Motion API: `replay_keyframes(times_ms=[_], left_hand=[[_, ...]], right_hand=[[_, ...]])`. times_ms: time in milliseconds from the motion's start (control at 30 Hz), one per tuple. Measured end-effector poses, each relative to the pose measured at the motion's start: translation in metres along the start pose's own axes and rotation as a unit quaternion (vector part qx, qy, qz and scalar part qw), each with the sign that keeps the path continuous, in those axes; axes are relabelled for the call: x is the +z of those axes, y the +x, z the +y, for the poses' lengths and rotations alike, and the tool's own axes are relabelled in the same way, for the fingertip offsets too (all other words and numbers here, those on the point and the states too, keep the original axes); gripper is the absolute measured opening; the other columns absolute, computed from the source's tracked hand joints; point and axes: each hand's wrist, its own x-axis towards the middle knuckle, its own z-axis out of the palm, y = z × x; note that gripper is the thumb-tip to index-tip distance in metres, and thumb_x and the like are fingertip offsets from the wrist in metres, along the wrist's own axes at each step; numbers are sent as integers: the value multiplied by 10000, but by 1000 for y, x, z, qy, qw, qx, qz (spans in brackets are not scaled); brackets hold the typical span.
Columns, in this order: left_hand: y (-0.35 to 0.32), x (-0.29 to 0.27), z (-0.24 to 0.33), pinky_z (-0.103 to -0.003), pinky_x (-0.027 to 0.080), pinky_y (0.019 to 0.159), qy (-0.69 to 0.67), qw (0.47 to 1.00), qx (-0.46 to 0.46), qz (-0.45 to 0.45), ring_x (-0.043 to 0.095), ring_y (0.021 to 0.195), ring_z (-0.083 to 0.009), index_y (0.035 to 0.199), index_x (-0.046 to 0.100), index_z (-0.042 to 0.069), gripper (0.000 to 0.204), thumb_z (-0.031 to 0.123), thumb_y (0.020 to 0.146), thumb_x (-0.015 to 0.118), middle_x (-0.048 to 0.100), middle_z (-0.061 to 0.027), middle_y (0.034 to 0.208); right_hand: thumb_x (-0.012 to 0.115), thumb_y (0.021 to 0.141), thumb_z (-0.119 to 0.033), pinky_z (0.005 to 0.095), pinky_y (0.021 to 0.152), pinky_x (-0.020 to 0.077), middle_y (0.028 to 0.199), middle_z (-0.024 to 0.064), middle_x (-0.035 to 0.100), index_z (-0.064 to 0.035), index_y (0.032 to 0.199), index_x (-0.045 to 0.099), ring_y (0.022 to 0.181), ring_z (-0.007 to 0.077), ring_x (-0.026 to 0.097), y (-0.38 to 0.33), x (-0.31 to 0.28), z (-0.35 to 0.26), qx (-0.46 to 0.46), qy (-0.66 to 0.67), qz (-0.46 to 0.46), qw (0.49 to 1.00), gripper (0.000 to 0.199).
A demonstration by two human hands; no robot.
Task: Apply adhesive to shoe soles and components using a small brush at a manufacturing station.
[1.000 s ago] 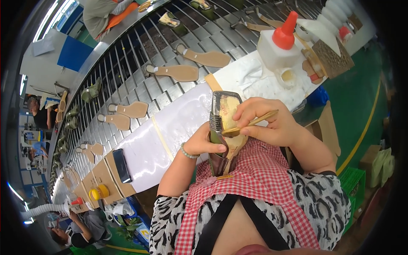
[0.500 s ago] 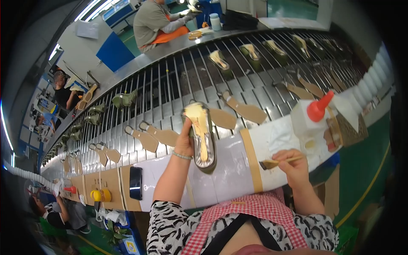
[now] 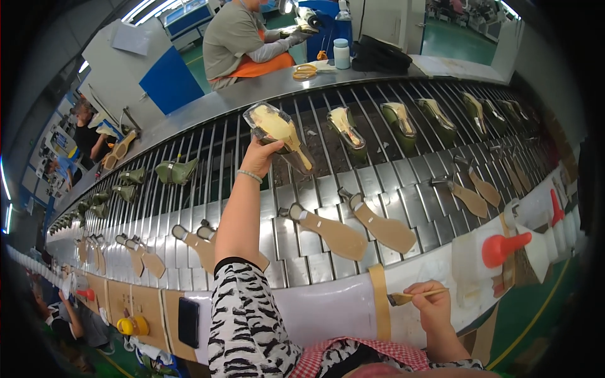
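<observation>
nearest, the right hand point(image 3: 433, 307) is closed on a small brush point(image 3: 413, 295) over the pale edge of the worktop point(image 3: 328, 309), beside a white bottle with a red nozzle point(image 3: 498, 251); the left hand point(image 3: 259, 153) reaches far out, its fingers wrapped round the toe of a clear shoe point(image 3: 280, 133) with a cream-coated sole, holding it tilted just above the far rods of the conveyor point(image 3: 403, 208); the step in hand looks like setting the brushed shoe down on the belt, and the next move would call for lowering it into the gap beside the other shoes point(image 3: 346, 126) and letting go without touching the wet sole; between the hands lie flat tan soles point(image 3: 384, 227) on the metal slats; further left are green shoe uppers point(image 3: 176, 170); beyond the belt a person in grey with an orange apron point(image 3: 246, 38) works at a steel bench, near a blue panel point(image 3: 167, 82) and a green floor.
</observation>
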Motion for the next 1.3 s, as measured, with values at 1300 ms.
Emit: replay_keyframes(times_ms=[1300], left_hand=[[-556, 17, 2, -610, 110, 1093, 773, 567, -44, 279, 242, 1392, -335, 1388, 409, 104, 678, 488, 844, 537, 304, -165, 1489]], right_hand=[[629, 880, -87, 289, 862, 459, 991, 96, 637, -36, 988, 548, 911, 168, 602, -72, 39, 118, 19, -21, -222, 975, 144]])
